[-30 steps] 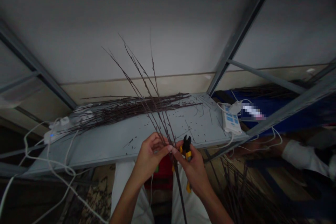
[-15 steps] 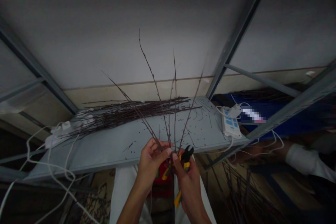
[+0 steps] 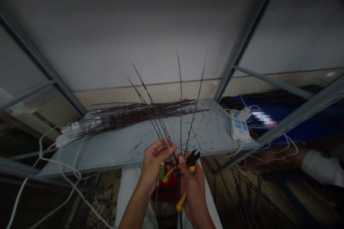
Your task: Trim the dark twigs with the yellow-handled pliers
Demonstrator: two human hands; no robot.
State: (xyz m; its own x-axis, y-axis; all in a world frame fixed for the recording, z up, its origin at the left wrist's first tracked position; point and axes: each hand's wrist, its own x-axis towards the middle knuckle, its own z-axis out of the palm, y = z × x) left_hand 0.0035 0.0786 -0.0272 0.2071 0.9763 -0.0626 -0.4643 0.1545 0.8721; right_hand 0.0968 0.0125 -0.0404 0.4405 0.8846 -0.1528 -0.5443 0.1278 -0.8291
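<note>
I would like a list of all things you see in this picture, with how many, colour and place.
Loose twigs: many, dark brown, on the shelf
Metal shelf: one, grey, ahead
Power strips: two, white, on the shelf ends
Cables: several, white, mostly left
Blue cloth: one, blue, behind the shelf at right
Co-worker's sleeve: one, white, far right
Held twigs: several, dark brown, in the hands
Diagonal cutters: one pair, black and yellow, in the right hand
Left hand: one, gripping twigs
Right hand: one, lower centre

Partly hidden, partly cut off

Yellow-handled cutters (image 3: pixel 182 200) disappearing behind the right hand (image 3: pixel 194 189), twig stems (image 3: pixel 180 218) running off the bottom edge, a white sleeve (image 3: pixel 322 168) ending at the right edge, a pixelated patch (image 3: pixel 263 118) blurring on blue cloth (image 3: pixel 298 114).
</note>
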